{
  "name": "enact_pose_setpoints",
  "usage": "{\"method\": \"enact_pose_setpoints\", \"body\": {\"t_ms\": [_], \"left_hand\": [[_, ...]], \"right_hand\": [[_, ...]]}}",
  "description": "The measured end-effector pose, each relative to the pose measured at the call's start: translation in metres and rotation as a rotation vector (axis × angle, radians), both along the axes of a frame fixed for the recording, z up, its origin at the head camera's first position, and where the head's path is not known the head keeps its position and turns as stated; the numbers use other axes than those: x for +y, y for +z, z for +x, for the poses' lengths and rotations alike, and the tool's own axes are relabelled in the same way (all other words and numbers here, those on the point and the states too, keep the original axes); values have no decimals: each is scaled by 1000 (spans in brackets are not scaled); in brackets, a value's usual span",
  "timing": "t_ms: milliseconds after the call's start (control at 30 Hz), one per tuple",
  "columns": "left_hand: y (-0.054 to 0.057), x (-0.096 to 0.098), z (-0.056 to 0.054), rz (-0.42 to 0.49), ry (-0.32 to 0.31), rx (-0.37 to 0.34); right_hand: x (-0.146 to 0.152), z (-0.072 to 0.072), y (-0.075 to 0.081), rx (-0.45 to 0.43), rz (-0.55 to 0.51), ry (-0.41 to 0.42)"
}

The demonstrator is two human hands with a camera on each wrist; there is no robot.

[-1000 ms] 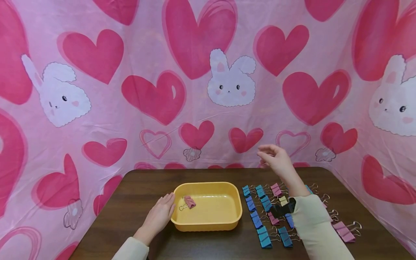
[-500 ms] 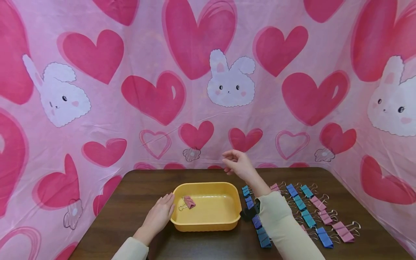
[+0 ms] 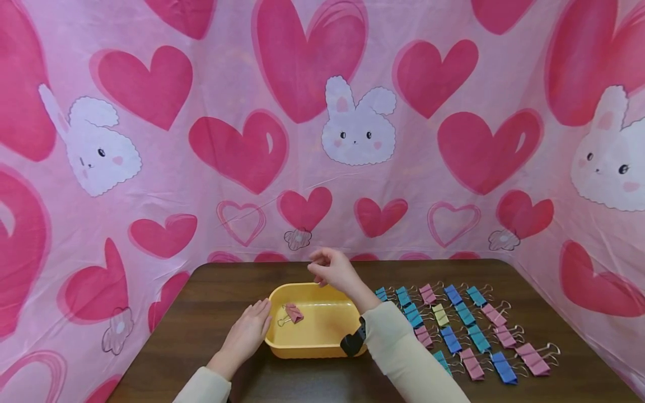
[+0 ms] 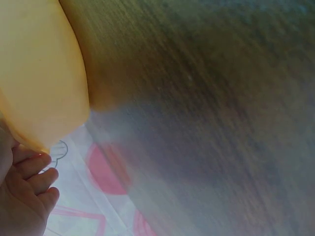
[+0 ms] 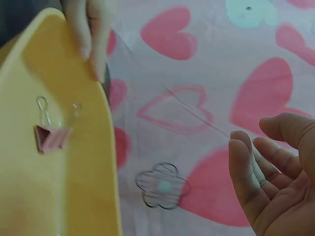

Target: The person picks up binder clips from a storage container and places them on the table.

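Note:
A yellow plastic bin (image 3: 317, 352) stands on the table, a pink binder clip (image 3: 294, 313) lying inside near its left wall. Straight fingers of my left hand (image 3: 248, 330) rest along the bin's left rim; the left wrist view shows their tips (image 4: 42, 182) at the rim's corner. Raised over the bin's far right part, my right hand (image 3: 339, 273) has loosely bent fingers. Nothing shows between its thumb and fingers (image 5: 241, 167) in the right wrist view.
Rows of binder clips in blue, teal (image 3: 464, 314), pink (image 3: 532, 359) and yellow (image 3: 440, 315) lie right of the bin. The right sleeve (image 3: 403, 347) hides some. Behind the brown table (image 3: 201, 313) hangs a pink heart-patterned cloth (image 3: 302, 168).
My right hand has swept left and slightly down, from above the binder clips to over the bin. The left hand, the bin and the clip in it have stayed put.

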State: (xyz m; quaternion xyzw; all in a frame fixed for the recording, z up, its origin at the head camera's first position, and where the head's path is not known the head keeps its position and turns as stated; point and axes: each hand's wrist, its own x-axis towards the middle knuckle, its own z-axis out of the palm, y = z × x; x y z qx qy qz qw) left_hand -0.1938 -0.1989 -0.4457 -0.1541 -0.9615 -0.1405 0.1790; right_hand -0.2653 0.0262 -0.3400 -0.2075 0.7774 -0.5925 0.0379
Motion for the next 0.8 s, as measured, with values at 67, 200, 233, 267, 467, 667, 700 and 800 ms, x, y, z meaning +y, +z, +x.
{"method": "enact_pose_setpoints", "body": {"t_ms": [67,200,233,267,467,667,700,800], "left_hand": [[0,0,0,0,1,-4],[4,3,1,-6,21,-61],[4,3,1,-12,24,-73],[4,3,1,-19,27,-84],[4,1,-1,-18,31,-90],[4,1,-1,-4,42,-118],[4,1,-1,-3,42,-121],[4,1,-1,-2,41,-123]], "right_hand": [[-6,1,-4,-10,20,9],[-16,2,-15,-44,38,20],[-19,2,-17,-56,41,21],[-22,2,-20,-63,42,24],[-37,0,-38,-133,-15,42],[-49,-1,-56,-216,-32,46],[-50,-1,-59,-226,-29,46],[-54,0,-65,-242,-12,38]]}}
